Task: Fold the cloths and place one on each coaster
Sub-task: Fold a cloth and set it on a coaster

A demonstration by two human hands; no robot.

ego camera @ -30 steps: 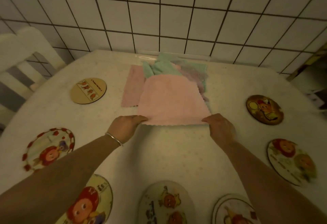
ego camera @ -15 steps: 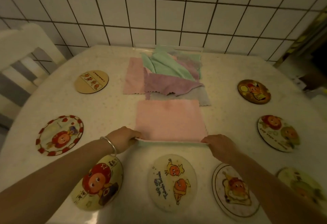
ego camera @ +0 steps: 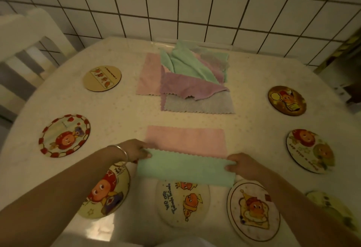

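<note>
A cloth [ego camera: 185, 139], pink on top and green underneath, lies flat at the centre front of the table. My left hand [ego camera: 134, 150] pinches its near left corner and my right hand [ego camera: 241, 164] pinches its near right corner. The near edge is lifted off the table, so a green strip [ego camera: 185, 168] of the underside faces me. A loose pile of pink, green, purple and grey cloths [ego camera: 187, 78] sits at the back centre. Several round cartoon coasters ring the table, among them one near left [ego camera: 105, 190], one near centre [ego camera: 183, 203] and one near right [ego camera: 254, 209], all bare.
More coasters lie at the left [ego camera: 65, 135], far left [ego camera: 102, 78], far right [ego camera: 286, 100] and right [ego camera: 310, 151]. A white chair [ego camera: 25, 37] stands at the left. A tiled wall [ego camera: 195, 2] rises behind the white table [ego camera: 121, 114].
I pulled the pink cloth off the pile towards me and laid it flat. Both hands then raised its near edge, and the green underside now shows.
</note>
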